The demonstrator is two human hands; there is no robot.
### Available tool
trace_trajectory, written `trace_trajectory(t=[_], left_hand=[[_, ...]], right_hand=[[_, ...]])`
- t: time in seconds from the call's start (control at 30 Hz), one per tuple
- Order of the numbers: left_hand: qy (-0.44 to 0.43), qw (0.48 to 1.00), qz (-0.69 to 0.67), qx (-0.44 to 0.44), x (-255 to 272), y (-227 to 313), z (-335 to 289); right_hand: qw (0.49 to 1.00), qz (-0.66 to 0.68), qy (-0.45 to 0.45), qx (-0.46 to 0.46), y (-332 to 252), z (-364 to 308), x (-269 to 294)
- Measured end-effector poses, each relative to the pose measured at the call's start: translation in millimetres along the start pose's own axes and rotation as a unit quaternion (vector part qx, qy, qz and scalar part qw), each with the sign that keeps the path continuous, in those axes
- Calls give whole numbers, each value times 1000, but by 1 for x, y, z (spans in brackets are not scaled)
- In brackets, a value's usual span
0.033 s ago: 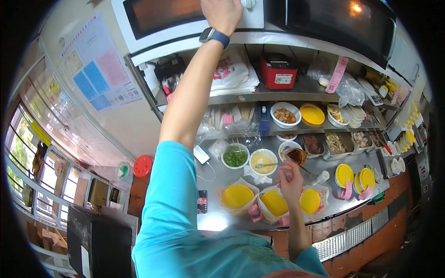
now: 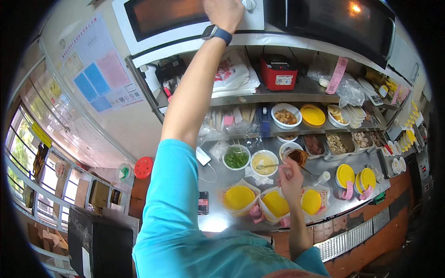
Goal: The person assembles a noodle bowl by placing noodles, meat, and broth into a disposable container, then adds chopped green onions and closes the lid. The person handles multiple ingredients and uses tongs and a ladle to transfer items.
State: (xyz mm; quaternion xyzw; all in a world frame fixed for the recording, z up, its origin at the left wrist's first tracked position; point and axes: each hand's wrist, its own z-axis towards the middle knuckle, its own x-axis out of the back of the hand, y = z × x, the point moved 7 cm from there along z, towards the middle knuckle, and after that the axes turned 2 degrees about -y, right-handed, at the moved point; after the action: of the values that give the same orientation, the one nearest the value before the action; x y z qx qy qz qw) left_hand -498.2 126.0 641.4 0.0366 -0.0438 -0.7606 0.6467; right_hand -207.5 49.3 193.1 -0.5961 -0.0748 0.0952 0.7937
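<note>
My left hand (image 2: 225,15) reaches up to the front of a white microwave oven (image 2: 254,19), close beside its knob. A watch with a dark blue band (image 2: 217,33) is on that wrist. The fingers are partly cut off by the upper edge, so their grip is hidden. Over the steel counter (image 2: 215,190), my right hand (image 2: 291,178) hovers with loosely bent fingers apart, holding nothing visible. Just below it are three bagged tubs with yellow lids (image 2: 238,198). Near its fingertips stand a bowl of pale yellow paste (image 2: 264,162) with a spoon and a container of dark red-brown sauce (image 2: 296,156).
A bowl of chopped greens (image 2: 236,157) and a phone (image 2: 203,204) are at the counter's left. More yellow-lidded tubs (image 2: 345,174) stand right. Metal trays of ingredients (image 2: 336,142) line the back, below shelves with white bags (image 2: 236,76) and a red device (image 2: 278,73).
</note>
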Motion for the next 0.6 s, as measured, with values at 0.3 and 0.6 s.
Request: trace_trajectory(t=[0.3,0.6], left_hand=[[122,976,64,-169,161,45,-40],[125,989,78,-31,348,-27,-73]], right_hand=[[928,-178,-71,319,-195,151,-132],[661,-331,33,673,-410,305,-355]])
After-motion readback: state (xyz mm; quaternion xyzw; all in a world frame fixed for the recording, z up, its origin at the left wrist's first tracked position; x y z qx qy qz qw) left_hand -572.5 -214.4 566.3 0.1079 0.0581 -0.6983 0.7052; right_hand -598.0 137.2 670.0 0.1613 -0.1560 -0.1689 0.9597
